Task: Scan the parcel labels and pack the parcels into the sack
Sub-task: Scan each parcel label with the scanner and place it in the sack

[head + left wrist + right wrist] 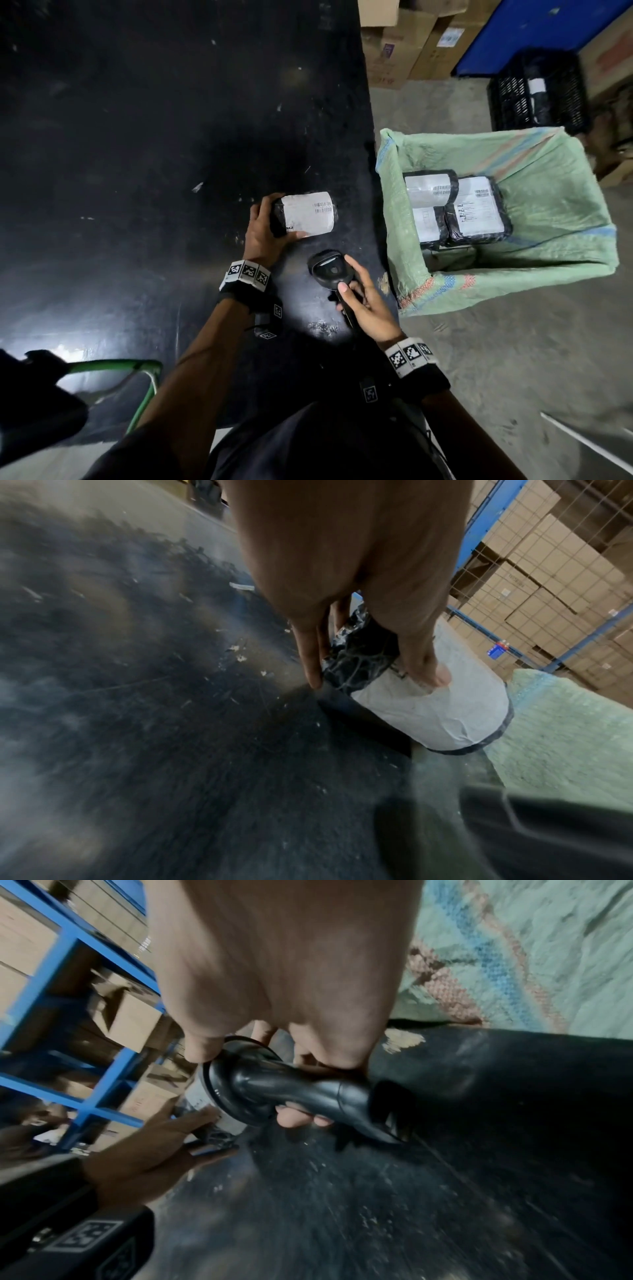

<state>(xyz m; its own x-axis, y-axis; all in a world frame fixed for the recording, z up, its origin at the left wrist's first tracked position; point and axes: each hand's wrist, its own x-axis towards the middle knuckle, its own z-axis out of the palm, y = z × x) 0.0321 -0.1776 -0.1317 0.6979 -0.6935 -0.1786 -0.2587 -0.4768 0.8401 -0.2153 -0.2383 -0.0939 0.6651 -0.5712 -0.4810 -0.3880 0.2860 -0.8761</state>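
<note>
Counter (137, 137) black, scuffed with pale flecks. Parcel (305, 216) at centre: black wrap, white label with barcode. Scanner (327, 270) glossy black. Sack (548, 192) on the right pale green weave, blue and red-orange stripes. Crate (513, 99) upper right black; cartons (404, 44) brown; wristbands (246, 272) black-and-white squares.

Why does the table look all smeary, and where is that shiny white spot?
Left wrist view: the black table streaks with motion blur, though the parcel stays fairly sharp. Right wrist view: table and shelves blur too. Head view: glare shines on the table's near left edge, and the edges bend.
</note>
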